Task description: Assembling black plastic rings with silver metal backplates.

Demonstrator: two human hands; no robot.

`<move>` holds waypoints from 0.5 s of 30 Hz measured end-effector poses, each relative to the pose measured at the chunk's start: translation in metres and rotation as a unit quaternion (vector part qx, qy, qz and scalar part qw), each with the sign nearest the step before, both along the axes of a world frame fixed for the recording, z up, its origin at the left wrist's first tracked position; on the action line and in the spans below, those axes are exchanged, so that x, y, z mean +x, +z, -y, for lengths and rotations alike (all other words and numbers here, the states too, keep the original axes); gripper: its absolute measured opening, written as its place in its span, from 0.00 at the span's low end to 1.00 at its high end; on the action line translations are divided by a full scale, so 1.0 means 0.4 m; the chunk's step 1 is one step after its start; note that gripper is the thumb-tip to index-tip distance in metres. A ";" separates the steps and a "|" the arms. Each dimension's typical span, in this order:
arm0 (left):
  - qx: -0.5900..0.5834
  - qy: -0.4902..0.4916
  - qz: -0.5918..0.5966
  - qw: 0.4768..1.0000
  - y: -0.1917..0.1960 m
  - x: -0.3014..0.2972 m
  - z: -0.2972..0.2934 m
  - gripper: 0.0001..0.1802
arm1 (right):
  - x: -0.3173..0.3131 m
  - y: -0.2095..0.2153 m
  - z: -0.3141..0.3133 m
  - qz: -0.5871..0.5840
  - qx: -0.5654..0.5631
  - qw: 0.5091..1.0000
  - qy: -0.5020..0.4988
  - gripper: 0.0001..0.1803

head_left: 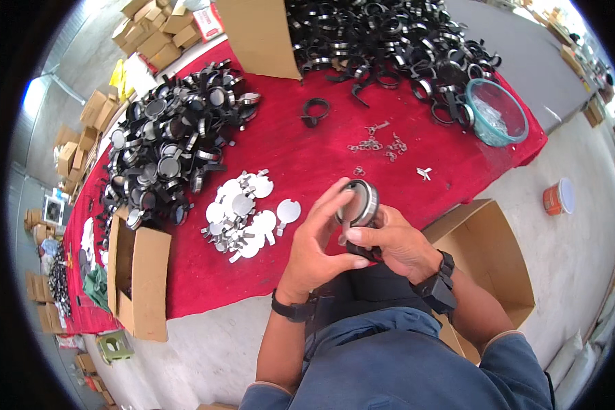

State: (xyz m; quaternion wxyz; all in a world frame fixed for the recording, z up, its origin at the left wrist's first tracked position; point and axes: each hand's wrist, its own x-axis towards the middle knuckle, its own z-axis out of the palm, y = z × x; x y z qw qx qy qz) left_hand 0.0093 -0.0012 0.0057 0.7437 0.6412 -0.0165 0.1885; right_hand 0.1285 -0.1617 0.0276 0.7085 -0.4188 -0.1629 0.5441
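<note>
Both my hands hold a round black part with a silver rim above the table's front edge. A flat greyish disc shows in its face. My left hand grips it from the left, fingers along the far side and thumb beneath. My right hand closes on its right side, thumb over the near edge; its other fingers are partly hidden. Just left of my hands lies a pile of white discs with tabs, and one white disc sits apart. Small metal clips are scattered beyond my hands.
On the red cloth lie a heap of disc-filled black rings at left, black rings at the back and a single ring. A teal basket stands at right. Cardboard boxes flank me.
</note>
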 end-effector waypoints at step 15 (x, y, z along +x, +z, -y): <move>0.147 0.354 -0.095 0.919 0.160 -0.226 -0.460 0.34 | 0.054 -0.149 0.103 -0.040 -0.076 0.996 -0.021 0.23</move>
